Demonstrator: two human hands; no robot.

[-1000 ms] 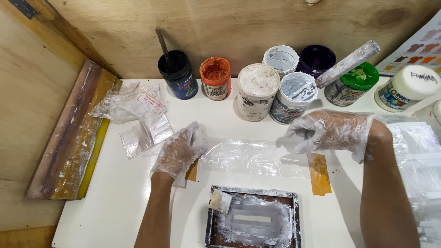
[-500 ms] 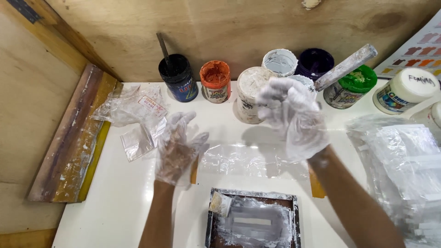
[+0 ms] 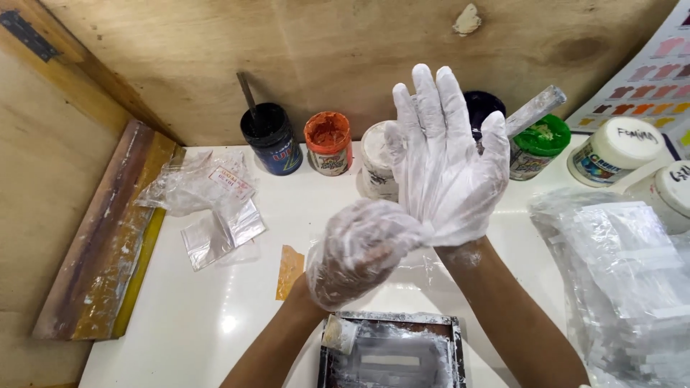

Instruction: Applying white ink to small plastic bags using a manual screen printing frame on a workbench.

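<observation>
Both my hands wear thin clear plastic gloves smeared with white. My right hand is raised upright over the table, fingers straight and together, palm toward me. My left hand is closed on the cuff of the right hand's glove, gripping it at the wrist. Below my hands lies a small dark framed screen coated in white paint, a small white-tipped scraper at its left corner. A clear plastic sheet lies flat on the white table under my hands.
Paint jars line the back wall: a black jar with a stick, an orange jar, a white jar, a green-lidded jar, white tubs. Crumpled plastic bags lie left, a wooden squeegee far left, stacked plastic packets right.
My right hand rose from the table to an upright pose in front of the jars. My left hand left the plastic sheet and took hold of the right glove's cuff.
</observation>
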